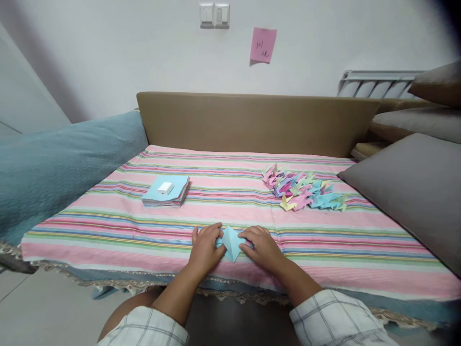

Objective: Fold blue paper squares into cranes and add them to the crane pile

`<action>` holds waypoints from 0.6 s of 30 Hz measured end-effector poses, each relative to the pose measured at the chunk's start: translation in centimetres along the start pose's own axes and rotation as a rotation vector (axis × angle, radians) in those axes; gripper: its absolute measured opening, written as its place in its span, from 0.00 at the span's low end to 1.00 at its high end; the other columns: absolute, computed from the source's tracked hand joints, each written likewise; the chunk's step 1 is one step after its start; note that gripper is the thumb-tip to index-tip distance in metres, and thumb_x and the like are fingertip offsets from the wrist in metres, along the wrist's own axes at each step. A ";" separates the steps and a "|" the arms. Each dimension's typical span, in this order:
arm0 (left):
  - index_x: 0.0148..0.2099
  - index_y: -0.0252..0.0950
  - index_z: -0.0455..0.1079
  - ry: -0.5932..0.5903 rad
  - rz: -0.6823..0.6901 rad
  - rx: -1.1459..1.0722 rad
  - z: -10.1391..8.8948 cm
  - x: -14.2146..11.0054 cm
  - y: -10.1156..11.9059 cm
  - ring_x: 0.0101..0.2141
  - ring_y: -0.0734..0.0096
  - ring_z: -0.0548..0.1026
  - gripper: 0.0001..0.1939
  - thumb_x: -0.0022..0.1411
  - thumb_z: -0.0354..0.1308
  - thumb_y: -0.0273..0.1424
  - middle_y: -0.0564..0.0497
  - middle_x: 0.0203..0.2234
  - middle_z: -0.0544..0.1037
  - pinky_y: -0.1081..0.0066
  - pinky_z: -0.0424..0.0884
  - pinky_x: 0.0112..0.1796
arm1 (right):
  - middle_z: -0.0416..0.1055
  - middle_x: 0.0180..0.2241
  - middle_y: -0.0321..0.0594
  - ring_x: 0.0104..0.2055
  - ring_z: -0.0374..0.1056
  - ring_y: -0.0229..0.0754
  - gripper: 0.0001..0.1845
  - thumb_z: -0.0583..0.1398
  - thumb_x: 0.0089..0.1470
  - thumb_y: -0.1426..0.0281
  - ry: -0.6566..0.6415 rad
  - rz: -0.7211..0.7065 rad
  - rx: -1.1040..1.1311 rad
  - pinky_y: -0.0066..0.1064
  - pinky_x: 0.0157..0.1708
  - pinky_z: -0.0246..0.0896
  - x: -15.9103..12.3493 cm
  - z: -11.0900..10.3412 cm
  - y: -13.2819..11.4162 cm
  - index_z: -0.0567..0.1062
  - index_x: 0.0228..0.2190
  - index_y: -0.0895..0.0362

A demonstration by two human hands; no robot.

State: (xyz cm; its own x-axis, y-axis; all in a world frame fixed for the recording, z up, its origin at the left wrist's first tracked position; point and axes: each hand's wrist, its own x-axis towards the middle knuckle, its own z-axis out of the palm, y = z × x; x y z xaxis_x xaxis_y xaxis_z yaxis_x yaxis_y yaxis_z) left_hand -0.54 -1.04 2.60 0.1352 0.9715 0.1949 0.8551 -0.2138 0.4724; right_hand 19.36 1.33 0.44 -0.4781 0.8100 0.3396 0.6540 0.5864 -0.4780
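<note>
A partly folded piece of light blue origami paper, diamond-shaped with a crease down its middle, lies at the near side of the striped cloth. On its left edge, my left hand grips the paper between thumb and fingers. My right hand pinches the opposite corner the same way. Both hands rest low, close to the cloth. Some of the paper's side parts are hidden under the fingers.
To the left, a small white block sits on a stack of coloured paper squares. Several folded paper cranes in mixed colours lie in a cluster at the right. Grey cushions border the right side, and a brown backrest stands behind.
</note>
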 end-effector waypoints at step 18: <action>0.40 0.49 0.73 -0.044 0.045 0.050 0.2 -0.1 0.3 0.54 0.57 0.62 0.13 0.52 0.54 0.29 0.54 0.56 0.65 0.42 0.40 0.54 | 0.67 0.38 0.40 0.41 0.60 0.43 0.15 0.59 0.51 0.67 -0.042 0.026 -0.053 0.36 0.43 0.53 0.0 -0.2 -0.2 0.73 0.42 0.51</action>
State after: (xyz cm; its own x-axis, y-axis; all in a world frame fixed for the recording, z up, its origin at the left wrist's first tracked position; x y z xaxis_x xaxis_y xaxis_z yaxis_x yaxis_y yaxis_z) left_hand -0.19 -1.19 2.57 0.1948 0.9649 0.1760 0.8715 -0.2526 0.4203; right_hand 19.29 1.23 0.68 -0.4843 0.8245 0.2928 0.6958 0.5658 -0.4424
